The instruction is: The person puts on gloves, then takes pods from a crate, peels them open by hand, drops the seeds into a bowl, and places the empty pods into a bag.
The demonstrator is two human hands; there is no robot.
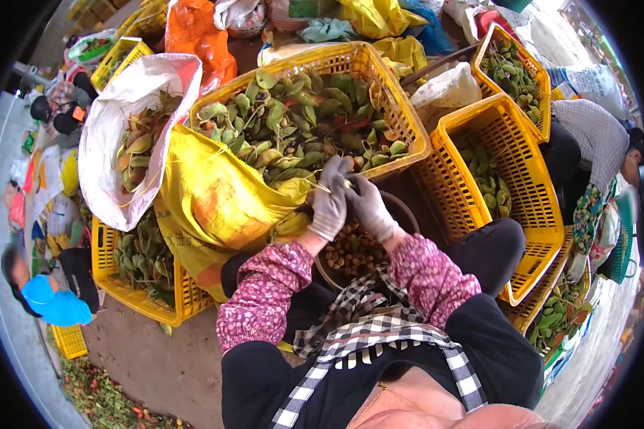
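Note:
My left hand and my right hand, both in grey gloves, meet at the near edge of a yellow crate. Their fingers are closed together around something small and pale, mostly hidden by the gloves. A thin yellowish stalk shows beside my left fingers. Green leafy pods, with some reddish ones among them, fill the crate. Below my hands, between my knees, stands a round bowl with many small brown nut-like pieces in it.
On the left are a yellow sack, a white sack of pods and another pod crate. To the right stand a deep yellow crate and a pod-filled crate. Another person bends over at the far right.

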